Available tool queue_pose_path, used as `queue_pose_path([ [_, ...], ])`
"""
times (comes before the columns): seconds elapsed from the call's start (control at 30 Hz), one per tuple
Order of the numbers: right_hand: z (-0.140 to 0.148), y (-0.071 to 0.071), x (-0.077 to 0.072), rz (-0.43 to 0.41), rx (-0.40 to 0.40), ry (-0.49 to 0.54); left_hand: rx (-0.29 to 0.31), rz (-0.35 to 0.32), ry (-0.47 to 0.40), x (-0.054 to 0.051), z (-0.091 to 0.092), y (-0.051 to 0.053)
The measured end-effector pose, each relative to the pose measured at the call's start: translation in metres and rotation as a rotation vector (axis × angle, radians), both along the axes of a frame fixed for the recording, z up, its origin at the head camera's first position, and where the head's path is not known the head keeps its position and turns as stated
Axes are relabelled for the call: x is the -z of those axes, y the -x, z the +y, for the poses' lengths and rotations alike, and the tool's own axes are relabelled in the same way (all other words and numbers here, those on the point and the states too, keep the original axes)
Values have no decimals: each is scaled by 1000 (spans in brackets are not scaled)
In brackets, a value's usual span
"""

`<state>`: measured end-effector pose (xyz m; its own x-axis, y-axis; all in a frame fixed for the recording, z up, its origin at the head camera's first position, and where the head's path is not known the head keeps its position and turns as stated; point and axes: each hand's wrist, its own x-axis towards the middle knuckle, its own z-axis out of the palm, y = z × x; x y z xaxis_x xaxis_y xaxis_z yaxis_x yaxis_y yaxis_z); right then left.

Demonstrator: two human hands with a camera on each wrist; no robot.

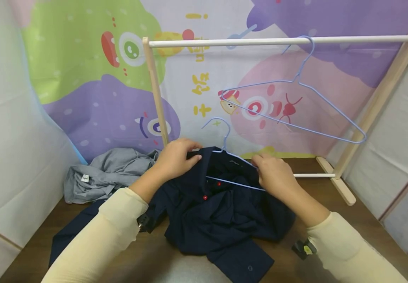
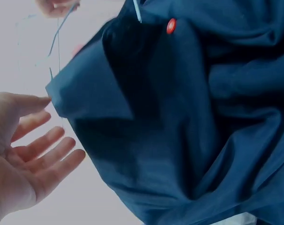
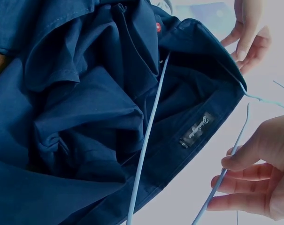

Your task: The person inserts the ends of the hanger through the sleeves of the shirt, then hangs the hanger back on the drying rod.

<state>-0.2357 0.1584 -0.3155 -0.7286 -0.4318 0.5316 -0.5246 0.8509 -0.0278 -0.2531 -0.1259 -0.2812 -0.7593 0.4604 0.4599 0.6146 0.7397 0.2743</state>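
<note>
Fitting blue hanger (image 1: 224,148), pinched by right hand (image 1: 274,173), into navy shirt (image 1: 221,220) is presumably underway, left hand (image 1: 177,159) spread beside collar (image 1: 206,167); shoulder-centring is likely needed next.

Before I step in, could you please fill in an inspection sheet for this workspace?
Surface: brown tabletop, partly covered by clothing.
Job's things: navy garment with red buttons, rumpled on the tabletop; blue hanger partly inside its neck opening.
Clutter: grey garment, heaped at the left, white label showing.
Hands: left hand at the navy garment's collar, fingers spread in the left wrist view; right hand pinches the blue hanger's wire.
Cables: nothing seen.
Surroundings: wooden rack with a white rail, a second hanger hooked over it; cartoon-printed backdrop behind.
</note>
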Motion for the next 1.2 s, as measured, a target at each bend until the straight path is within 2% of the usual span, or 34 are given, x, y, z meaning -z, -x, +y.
queue_pose_path([
  [0.17, -2, -2, -4, -19, 14, -12, 95, -144, 33, -4, -2, 15],
  [0.27, -3, -4, -7, -28, 32, -28, 106, -178, 49, -6, 1, 20],
  [0.43, -2, -7, -13, -1, 45, -51, 85, -135, 112, -9, 8, 21],
  [0.6, 6, -7, -20, 50, -29, -10, 60, -72, 178, -11, 11, 20],
  [0.77, 20, -9, -31, 6, -75, 37, 46, -46, 196, -13, 11, 18],
  [0.87, 32, -11, -35, -18, -88, 105, 46, -45, 190, -14, 10, 18],
  [1.03, 60, -9, -25, -51, -71, 303, 62, -28, 153, -11, 5, 19],
  [1.2, 86, -5, -5, -163, -17, 451, 75, -5, 123, -9, 1, 17],
])
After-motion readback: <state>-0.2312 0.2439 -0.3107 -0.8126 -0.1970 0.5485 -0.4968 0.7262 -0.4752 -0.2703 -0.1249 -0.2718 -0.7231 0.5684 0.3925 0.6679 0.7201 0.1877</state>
